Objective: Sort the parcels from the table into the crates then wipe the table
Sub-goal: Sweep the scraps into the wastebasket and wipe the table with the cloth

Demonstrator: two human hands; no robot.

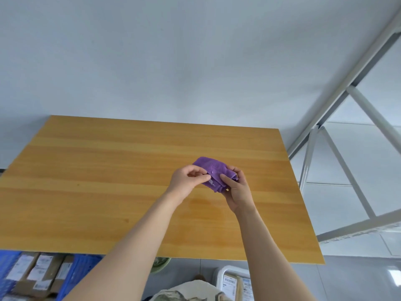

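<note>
In the head view, parcels (pixel 41 272) sat in the blue crate (pixel 80 268) at lower left and the white crate (pixel 225 270) at the bottom. Sorting looked done, and wiping looked not yet begun. The left hand (pixel 186 179) and right hand (pixel 238 192) pinched the folded purple cloth (pixel 211 168) over the bench (pixel 108 181), right of the middle. The cloth seemed to slant from upper left to lower right.

table (pixel 97 181): light wood grain | purple cloth (pixel 211 168): over right half, contact unclear

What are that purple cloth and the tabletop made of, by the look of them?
The purple cloth looks like soft microfibre or terry: fuzzy, matte, folding limply. The tabletop looks like wood or wood-look laminate: straight grain bands, smooth, faint sheen; which, I cannot tell.
</note>
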